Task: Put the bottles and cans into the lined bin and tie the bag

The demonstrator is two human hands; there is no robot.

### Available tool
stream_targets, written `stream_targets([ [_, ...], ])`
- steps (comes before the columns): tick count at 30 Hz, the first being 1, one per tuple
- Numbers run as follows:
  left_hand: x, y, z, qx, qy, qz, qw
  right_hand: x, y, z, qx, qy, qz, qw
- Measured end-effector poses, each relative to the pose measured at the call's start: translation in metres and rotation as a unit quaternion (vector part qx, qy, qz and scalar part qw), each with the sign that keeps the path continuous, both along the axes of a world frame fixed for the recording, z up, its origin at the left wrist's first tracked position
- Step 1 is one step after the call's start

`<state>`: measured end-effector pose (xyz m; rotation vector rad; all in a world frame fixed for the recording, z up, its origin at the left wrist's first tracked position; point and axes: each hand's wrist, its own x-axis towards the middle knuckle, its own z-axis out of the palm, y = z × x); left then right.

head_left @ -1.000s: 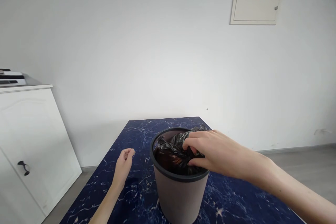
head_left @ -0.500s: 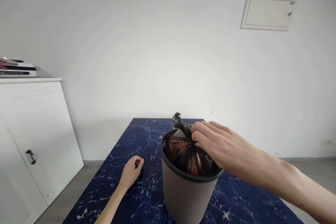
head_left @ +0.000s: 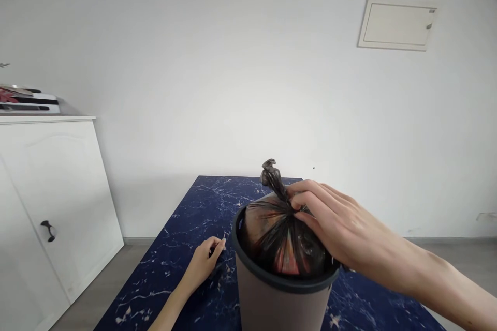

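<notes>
A dark, see-through garbage bag (head_left: 267, 238), filled with brown and red contents, sits in a grey trash bin (head_left: 283, 305) with a black rim. My right hand (head_left: 326, 212) pinches the gathered neck of the bag just above its bulging top. The twisted end of the bag sticks up past my fingers. Left of the bin, my left hand (head_left: 205, 258) rests by the blue tabletop, its fingers curled in to the thumb and nothing visible in them. The bin's base is cut off by the frame.
The blue marble-patterned table (head_left: 209, 201) reaches toward a white wall. On the left stands a white cabinet (head_left: 70, 181) with a white and black object (head_left: 34, 103) on top. A closed panel (head_left: 396, 24) is set in the wall at upper right.
The bag bulges higher above the rim, and the bin appears nearer and larger in view. My right hand keeps hold of the neck. My left hand has shifted right, closer to the bin.
</notes>
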<state>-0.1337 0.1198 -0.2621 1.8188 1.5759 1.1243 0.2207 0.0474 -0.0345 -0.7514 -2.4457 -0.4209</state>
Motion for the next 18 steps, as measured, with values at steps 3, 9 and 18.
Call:
stream_targets([
  [3,0.018,-0.015,0.004,0.000,-0.030,-0.052,0.998,-0.004,-0.009,0.001,-0.026,-0.019,0.018,0.999],
  [9,0.045,-0.046,0.022,-0.010,-0.115,-0.187,0.975,-0.014,-0.014,-0.013,0.001,0.005,0.030,1.000],
  [18,0.047,-0.048,0.022,-0.042,-0.176,-0.169,0.969,-0.015,-0.018,-0.041,0.101,0.159,0.030,0.982],
])
